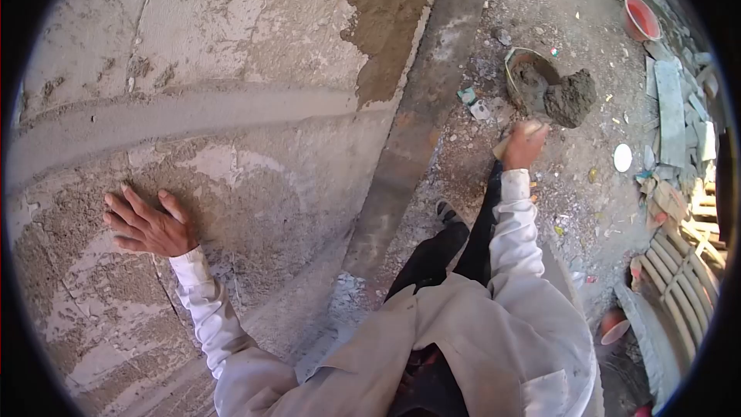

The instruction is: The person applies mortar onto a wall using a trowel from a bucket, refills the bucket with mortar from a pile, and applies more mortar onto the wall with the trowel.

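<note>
My left hand [154, 224] lies flat with spread fingers on the rough plastered wall [270, 162], holding nothing. My right hand [525, 144] is closed around the handle of a trowel [501, 148], whose pale end sticks out behind the fist. A thick lump of wet mortar [571, 98] sits beyond the fist and hides the trowel's blade. Just past it stands a bucket [509, 69] with grey mortar inside; the lump overlaps its right side in view. A darker, wet patch of mortar [394, 27] covers part of the wall near its edge.
A long flat board [417, 123] runs along the wall's foot. Rubble and scraps litter the ground [571, 177]. A red basin [642, 17], a white disc [623, 157], grey slabs [670, 112], a slatted piece [675, 278] and a reddish bucket [614, 327] lie to the right.
</note>
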The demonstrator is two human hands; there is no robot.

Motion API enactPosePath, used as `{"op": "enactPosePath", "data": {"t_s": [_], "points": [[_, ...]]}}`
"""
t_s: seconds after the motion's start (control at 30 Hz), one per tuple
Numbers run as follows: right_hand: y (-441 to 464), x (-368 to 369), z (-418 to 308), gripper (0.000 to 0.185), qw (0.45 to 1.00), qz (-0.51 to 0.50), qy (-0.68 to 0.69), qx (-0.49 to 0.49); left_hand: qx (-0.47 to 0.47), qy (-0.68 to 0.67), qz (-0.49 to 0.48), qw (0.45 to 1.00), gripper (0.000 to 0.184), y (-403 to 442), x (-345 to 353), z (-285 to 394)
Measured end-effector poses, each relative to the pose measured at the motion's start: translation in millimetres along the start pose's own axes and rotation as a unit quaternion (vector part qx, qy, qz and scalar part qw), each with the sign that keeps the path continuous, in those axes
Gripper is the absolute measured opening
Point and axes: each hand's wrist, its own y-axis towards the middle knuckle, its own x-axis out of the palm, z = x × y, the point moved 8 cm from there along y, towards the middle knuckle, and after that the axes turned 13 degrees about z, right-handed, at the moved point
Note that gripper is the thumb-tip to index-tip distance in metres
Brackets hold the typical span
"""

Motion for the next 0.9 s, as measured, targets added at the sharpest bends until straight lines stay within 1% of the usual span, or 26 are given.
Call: {"op": "enactPosePath", "data": {"t_s": [0.07, 0.13, 0.17, 0.2, 0.23, 0.27, 0.3, 0.37, 0.47, 0.53, 0.57, 0.6, 0.63, 0.67, 0.7, 0.73, 0.77, 0.83, 0.9], "points": [[-60.4, 34.6, -7.4, 0.06, 0.995, 0.057, -0.08, -0.024, 0.002, 0.015, -0.003, 1.0, 0.06, -1.9, 1.5, 0.4], [-123.9, 84.7, 8.8, 0.06, 0.979, 0.128, -0.155, -0.04, 0.006, 0.016, 0.0, 1.0, 0.06, -1.8, 2.0, 1.2], [-154.4, 116.1, 8.5, 0.064, 0.988, 0.068, -0.114, 0.081, 0.009, 0.017, 0.001, 1.0, 0.06, -1.3, 1.5, 2.5], [-184.7, 153.0, 30.3, 0.065, 0.987, 0.05, -0.136, 0.062, 0.011, 0.021, 0.001, 1.0, 0.062, -0.6, 0.9, 3.9], [-218.8, 189.7, 41.1, 0.062, 0.989, 0.038, -0.124, 0.067, 0.01, 0.024, 0.005, 1.0, 0.062, -0.8, 0.7, 4.0], [-252.4, 229.4, 56.2, 0.059, 0.987, -0.016, -0.153, 0.038, 0.01, 0.027, 0.005, 1.0, 0.063, -1.9, 0.2, 4.1], [-277.1, 260.4, 57.4, 0.059, 0.954, -0.183, -0.179, 0.155, 0.01, 0.027, 0.004, 1.0, 0.063, -2.3, 1.2, 5.4], [-295.2, 270.1, -9.8, 0.055, 0.952, -0.28, -0.103, 0.064, 0.016, 0.04, 0.011, 0.999, 0.065, -2.8, 2.9, 9.1], [-280.5, 245.3, -32.0, 0.058, 0.944, -0.304, -0.07, 0.105, 0.019, 0.053, 0.008, 0.998, 0.069, -3.4, 5.4, 5.3], [-229.9, 209.6, -12.2, 0.057, 0.93, -0.325, -0.133, 0.112, 0.015, 0.054, 0.015, 0.998, 0.069, -1.9, 7.1, 6.4], [-194.8, 191.9, 13.1, 0.055, 0.927, -0.323, -0.168, 0.091, 0.008, 0.055, 0.014, 0.998, 0.069, -3.3, 7.2, 5.7], [-159.4, 169.5, 49.1, 0.053, 0.922, -0.32, -0.205, 0.071, 0.026, 0.056, 0.027, 0.998, 0.068, -1.7, 5.5, 8.6], [-113.2, 142.9, 84.4, 0.052, 0.926, -0.273, -0.262, -0.016, 0.04, 0.052, 0.04, 0.997, 0.067, 0.9, 5.9, 14.2], [-59.7, 115.0, 109.6, 0.05, 0.916, -0.224, -0.317, -0.104, 0.055, 0.061, 0.053, 0.995, 0.067, -0.9, 7.1, 15.4], [-0.6, 90.0, 127.3, 0.048, 0.894, -0.239, -0.368, -0.092, 0.073, 0.07, 0.066, 0.993, 0.067, 0.0, 7.1, 17.4], [57.0, 68.1, 163.6, 0.057, 0.853, -0.275, -0.44, -0.061, 0.091, 0.061, 0.073, 0.991, 0.066, 3.6, 7.9, 24.7], [113.9, 45.6, 181.0, 0.048, 0.838, -0.256, -0.474, -0.092, 0.109, 0.052, 0.08, 0.989, 0.066, 7.3, 8.4, 31.8], [212.1, 21.0, 204.0, 0.035, 0.738, -0.27, -0.613, -0.083, 0.141, 0.041, 0.066, 0.987, 0.066, 10.6, 15.1, 49.2], [292.8, 17.2, 232.2, 0.024, 0.675, -0.245, -0.682, -0.136, 0.157, 0.029, 0.038, 0.986, 0.066, 5.6, 18.3, 68.6]]}}
